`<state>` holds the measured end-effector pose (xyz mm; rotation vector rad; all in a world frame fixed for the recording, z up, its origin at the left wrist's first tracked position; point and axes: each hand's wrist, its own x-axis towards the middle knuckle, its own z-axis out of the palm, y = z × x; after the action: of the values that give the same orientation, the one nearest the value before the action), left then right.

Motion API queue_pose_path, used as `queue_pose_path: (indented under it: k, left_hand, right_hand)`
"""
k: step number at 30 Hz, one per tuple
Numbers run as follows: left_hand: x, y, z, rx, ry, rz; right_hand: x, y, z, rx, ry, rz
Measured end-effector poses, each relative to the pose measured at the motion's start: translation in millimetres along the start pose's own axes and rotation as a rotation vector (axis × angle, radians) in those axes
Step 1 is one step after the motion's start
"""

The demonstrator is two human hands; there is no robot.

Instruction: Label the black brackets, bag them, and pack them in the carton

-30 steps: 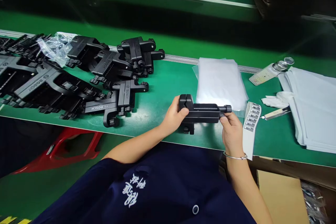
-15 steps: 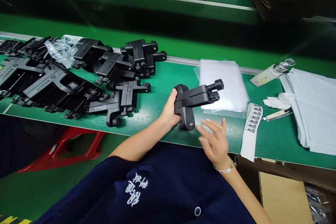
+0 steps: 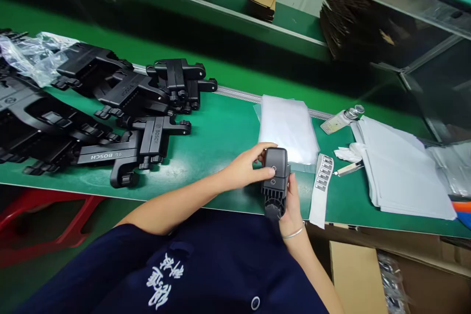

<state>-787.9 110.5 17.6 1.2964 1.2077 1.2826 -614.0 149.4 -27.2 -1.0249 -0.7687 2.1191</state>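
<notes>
Both hands hold one black plastic bracket (image 3: pixel 276 162) above the front edge of the green table, its end with two small screws facing up. My left hand (image 3: pixel 253 169) is closed around its left side, thumb pressed near the screws. From the right and below, my right hand (image 3: pixel 292 206) grips it, with part of the fingers hidden behind it. Just beyond the bracket lies a stack of clear plastic bags (image 3: pixel 289 127). To the right of my right hand is a strip of printed labels (image 3: pixel 323 181). Several similar black brackets marked BOSCH (image 3: pixel 106 154) are piled at the left.
A small bottle (image 3: pixel 340 120), a crumpled tissue (image 3: pixel 349 152), a cutter knife (image 3: pixel 348 169) and white sheets (image 3: pixel 405 171) lie on the right. Crumpled clear plastic (image 3: pixel 40 56) rests on the left pile. A red stool (image 3: pixel 47 216) stands below the table, and a cardboard box (image 3: pixel 358 274) below right.
The bracket has been turned so its screwed end faces up. My right hand, free and spread before, now grips it too. The view has shifted to the right.
</notes>
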Motion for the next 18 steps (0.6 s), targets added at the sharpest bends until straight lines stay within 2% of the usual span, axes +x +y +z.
queue_pose_path:
  k: [3,5,7,9,12,15,18]
  left_hand:
    - [9,2,-0.7,-0.003,0.065,-0.005]
    - [9,4,-3.8,0.022,0.063,0.011]
    - [3,5,-10.2,0.082,-0.001,0.040]
    - [-7,3,-19.0,0.170,-0.117,0.051]
    - [-23,-1,-31.4,0.243,-0.220,0.016]
    - [-32,-5,-34.8,0.104,-0.118,-0.047]
    - [-34,-8,-28.0,-0.286,0.012,-0.165]
  right_hand:
    - [-5,5,2,0.015,-0.005,0.051]
    - [-5,6,1,0.018,0.002,0.031]
    - [-5,5,-2,0.009,0.028,-0.077]
    - [-7,1,-7,-0.035,0.030,-0.242]
    - [-13,-7,-16,-0.171,-0.060,-0.438]
    - [-19,-17,-22,-0.312,-0.094,-0.502]
    - [-19,-28,-20,-0.383,-0.082,-0.457]
